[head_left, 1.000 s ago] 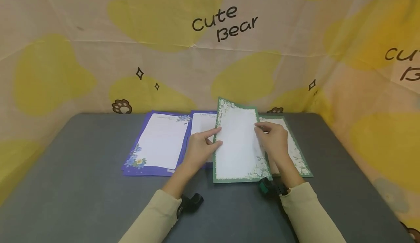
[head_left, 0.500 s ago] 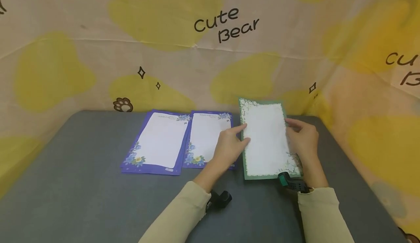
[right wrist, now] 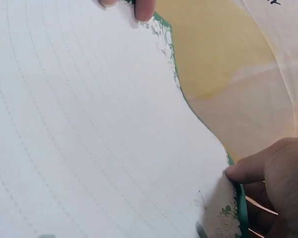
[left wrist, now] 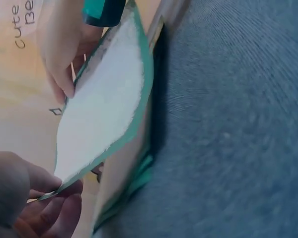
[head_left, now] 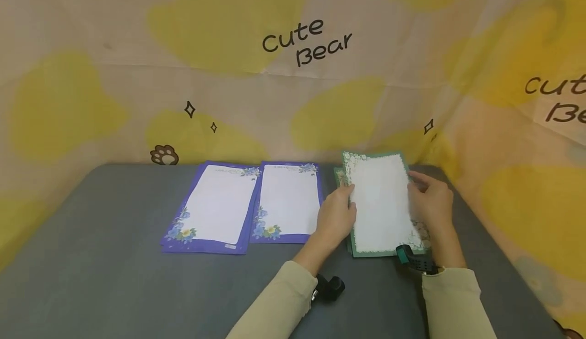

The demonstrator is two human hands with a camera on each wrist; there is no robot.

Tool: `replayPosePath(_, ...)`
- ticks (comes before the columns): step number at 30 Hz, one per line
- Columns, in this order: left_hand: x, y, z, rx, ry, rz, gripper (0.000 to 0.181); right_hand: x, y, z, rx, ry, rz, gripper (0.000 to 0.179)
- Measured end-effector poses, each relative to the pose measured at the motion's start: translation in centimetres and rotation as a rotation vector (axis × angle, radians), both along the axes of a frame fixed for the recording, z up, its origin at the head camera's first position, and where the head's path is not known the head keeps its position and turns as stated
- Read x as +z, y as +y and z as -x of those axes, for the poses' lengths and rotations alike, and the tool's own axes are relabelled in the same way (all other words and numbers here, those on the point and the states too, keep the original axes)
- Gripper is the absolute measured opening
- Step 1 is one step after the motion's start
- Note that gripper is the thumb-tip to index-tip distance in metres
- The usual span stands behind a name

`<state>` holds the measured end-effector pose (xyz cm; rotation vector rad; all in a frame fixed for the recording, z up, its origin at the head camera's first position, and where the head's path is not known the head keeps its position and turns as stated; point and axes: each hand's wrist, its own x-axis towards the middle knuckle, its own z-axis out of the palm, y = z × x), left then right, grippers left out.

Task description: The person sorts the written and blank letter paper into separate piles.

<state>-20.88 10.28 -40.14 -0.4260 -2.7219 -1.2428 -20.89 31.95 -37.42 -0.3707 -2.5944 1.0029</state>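
Note:
A sheet of letter paper (head_left: 382, 201) with a green floral border is held between both hands, above other green-bordered sheets (left wrist: 139, 181) on the table. My left hand (head_left: 336, 217) pinches its left edge, thumb on top and fingers beneath in the left wrist view. At the opposite edge, my right hand (head_left: 432, 204) grips the paper; its thumb (right wrist: 243, 170) presses the white face in the right wrist view. The held paper bows between the hands, and faint dashed lines run across it. Most of the green sheets underneath are hidden.
Two piles of purple-bordered paper with blue flowers, a left one (head_left: 220, 206) and a right one (head_left: 288, 201), lie side by side left of the hands. The grey table (head_left: 114, 278) ends at a yellow-patterned cloth backdrop (head_left: 229, 89).
Both hands have carried the green-bordered sheet rightward, from over the right purple pile to over the green-bordered sheets. The right purple pile is now largely uncovered.

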Motion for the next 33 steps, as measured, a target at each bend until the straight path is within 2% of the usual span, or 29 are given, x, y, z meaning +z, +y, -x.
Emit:
replayPosePath(4, -1.2, -0.3, 0.1, 0.041, 0.032, 0.071, 0.042, -1.4, -0.4, 0.2, 0.077, 0.006, -0.021, 0.041)
replayPosePath(8, -1.9, -0.5, 0.6, 0.053, 0.106, 0.115, 0.04, -2.5, -0.6, 0.6, 0.081, 0.029, -0.027, 0.041)
replayPosePath(10, -2.2, -0.6, 0.8, 0.044, 0.123, 0.125, 0.039, -3.1, -0.6, 0.8, 0.085, 0.039, -0.019, 0.041)
replayPosePath(17, -3.4, -0.2, 1.3, -0.024, 0.055, 0.298, 0.045, -5.1, 0.0, 0.8, 0.088, 0.067, -0.063, 0.038)
replayPosePath(20, -3.7, -0.2, 1.4, -0.03, 0.06, 0.35, 0.045, -5.7, 0.3, 0.9, 0.097, 0.051, -0.095, 0.037)
replayPosePath(24, -3.8, -0.5, 1.5, -0.034, 0.066, 0.401, 0.047, -6.1, 0.1, 1.1, 0.133, 0.053, -0.133, 0.036)
replayPosePath(29, -3.9, -0.6, 1.4, -0.048, 0.03, 0.461, 0.051, -6.2, -0.4, 1.0, 0.18, 0.037, -0.238, 0.039)
replayPosePath(33, -3.9, -0.5, 1.4, -0.058, 0.018, 0.444, 0.052, -6.3, -0.4, 0.7, 0.163, 0.021, -0.255, 0.04)
